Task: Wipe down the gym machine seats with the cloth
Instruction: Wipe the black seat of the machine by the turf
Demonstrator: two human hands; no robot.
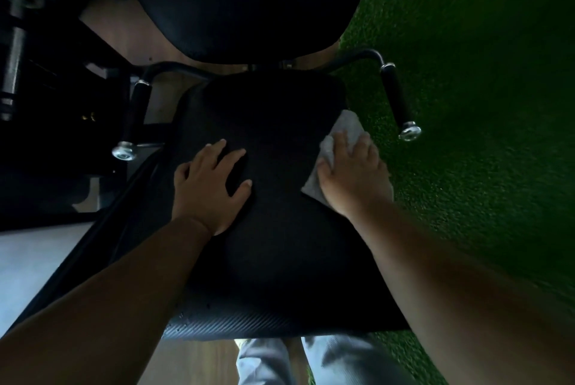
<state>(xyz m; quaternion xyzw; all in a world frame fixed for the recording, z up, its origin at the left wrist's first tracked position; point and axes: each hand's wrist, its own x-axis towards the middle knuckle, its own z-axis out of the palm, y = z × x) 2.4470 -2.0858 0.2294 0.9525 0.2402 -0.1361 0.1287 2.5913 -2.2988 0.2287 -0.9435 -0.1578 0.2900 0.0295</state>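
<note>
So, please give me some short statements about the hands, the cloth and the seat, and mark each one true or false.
1. The right hand presses the cloth at the right edge of the seat. True.
2. The left hand holds a spray bottle. False: it rests flat on the seat with spread fingers and holds nothing.
3. The cloth is dark red. False: it is light grey or white.
4. Green turf lies to the right of the seat. True.
5. A black handle stands on the seat's right side. True.
</note>
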